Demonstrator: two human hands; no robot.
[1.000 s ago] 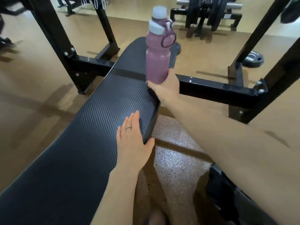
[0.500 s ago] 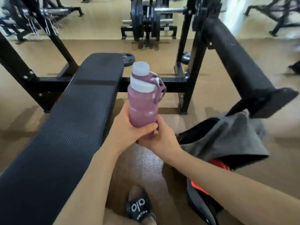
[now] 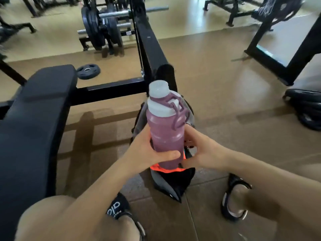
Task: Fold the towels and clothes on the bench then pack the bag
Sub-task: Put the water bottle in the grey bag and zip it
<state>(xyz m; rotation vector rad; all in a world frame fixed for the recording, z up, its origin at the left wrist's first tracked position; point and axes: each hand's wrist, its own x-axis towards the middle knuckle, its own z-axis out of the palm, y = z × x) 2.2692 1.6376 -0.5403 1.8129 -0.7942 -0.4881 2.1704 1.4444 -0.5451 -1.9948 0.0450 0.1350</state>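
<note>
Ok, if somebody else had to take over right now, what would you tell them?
Left hand: grips the purple bottle low on its body, upright.
Right hand: fingers curled beside the bottle's lower right; whether they grip it or the bag is unclear.
Bag: on the floor between the feet, open, orange lining showing, directly under the bottle.
Bench: to the left, with no towels or clothes on the part in view.
Done: apparently the folding; the bag's contents are hidden.
Left: probably lower the bottle into the bag and close it.

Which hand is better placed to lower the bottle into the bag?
Left. The left hand wraps the purple bottle directly over the bag; the right hand only touches its side.
</note>
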